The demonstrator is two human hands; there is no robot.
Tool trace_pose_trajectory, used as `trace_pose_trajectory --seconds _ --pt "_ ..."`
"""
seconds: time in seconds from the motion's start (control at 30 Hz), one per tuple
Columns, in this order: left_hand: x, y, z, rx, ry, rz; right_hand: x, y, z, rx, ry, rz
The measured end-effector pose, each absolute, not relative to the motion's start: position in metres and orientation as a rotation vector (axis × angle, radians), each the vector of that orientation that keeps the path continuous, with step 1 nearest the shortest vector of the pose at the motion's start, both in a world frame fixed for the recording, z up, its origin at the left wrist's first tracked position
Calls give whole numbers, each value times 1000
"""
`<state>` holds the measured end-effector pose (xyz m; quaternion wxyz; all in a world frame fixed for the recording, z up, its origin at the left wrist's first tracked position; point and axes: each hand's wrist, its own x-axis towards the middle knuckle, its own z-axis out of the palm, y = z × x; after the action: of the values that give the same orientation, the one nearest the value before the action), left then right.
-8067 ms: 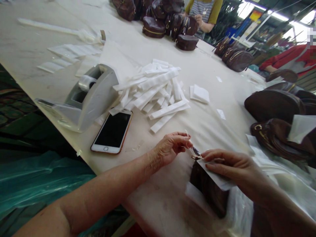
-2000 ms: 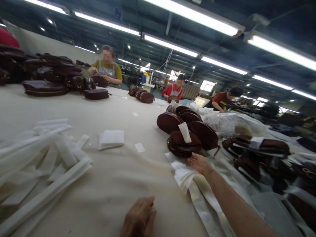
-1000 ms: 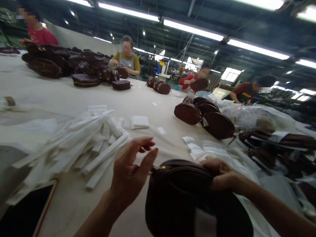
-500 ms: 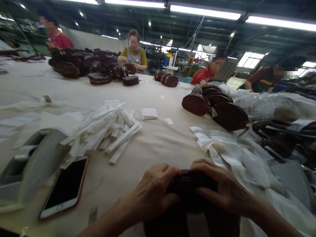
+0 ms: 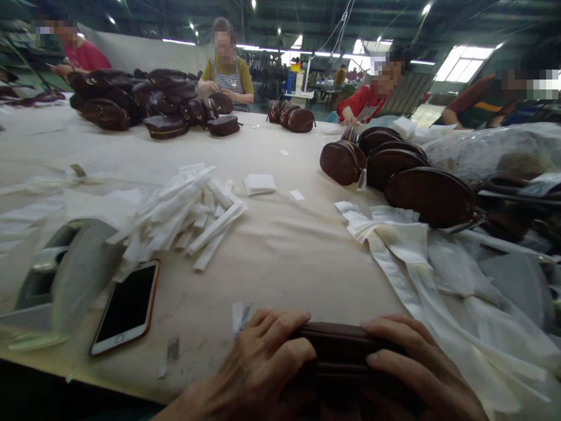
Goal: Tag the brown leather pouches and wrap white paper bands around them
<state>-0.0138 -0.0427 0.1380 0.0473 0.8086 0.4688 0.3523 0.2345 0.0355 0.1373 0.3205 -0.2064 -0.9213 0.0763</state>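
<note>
A dark brown leather bag [image 5: 339, 348] stands at the near edge of the cream table [image 5: 284, 257]. My left hand [image 5: 258, 365] grips its left end with fingers curled over the top. Around its right end my right hand [image 5: 421, 368] is wrapped the same way. Most of the bag is hidden under my hands and below the frame. A pile of white paper strips [image 5: 184, 213] lies to the left, beyond my left hand.
A phone [image 5: 127, 307] and a grey tape dispenser [image 5: 65, 269] sit at the near left. White wrapping sheets [image 5: 416, 251] and several brown bags [image 5: 394, 169] lie to the right. More bags [image 5: 144, 108] are heaped at the far side, where several people work.
My right hand reached to the bags on the right and brought one back. Both hands closed on it and drew it nearer to me. The view tipped lower.
</note>
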Motion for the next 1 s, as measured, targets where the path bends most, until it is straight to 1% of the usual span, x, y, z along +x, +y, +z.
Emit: trace_pose_trajectory --seconds 0.1,0.2,0.3,0.5,0.83,1.0 --pt "-14 -46 136 2566 1424 1019 240 26 131 -532 -2411 108" --pt "-15 -46 130 2651 1338 1139 242 19 129 -481 -2386 -20" --pt "-14 -47 127 2604 1284 1212 242 15 127 -465 -2334 -106" --pt "-8 -52 135 2501 1392 995 238 7 119 -543 -2351 -91" --pt "-4 -54 132 2559 1532 876 228 7 129 -617 -2386 -177" --pt "-7 -55 127 2580 1527 921 232 6 130 -643 -2400 -159"
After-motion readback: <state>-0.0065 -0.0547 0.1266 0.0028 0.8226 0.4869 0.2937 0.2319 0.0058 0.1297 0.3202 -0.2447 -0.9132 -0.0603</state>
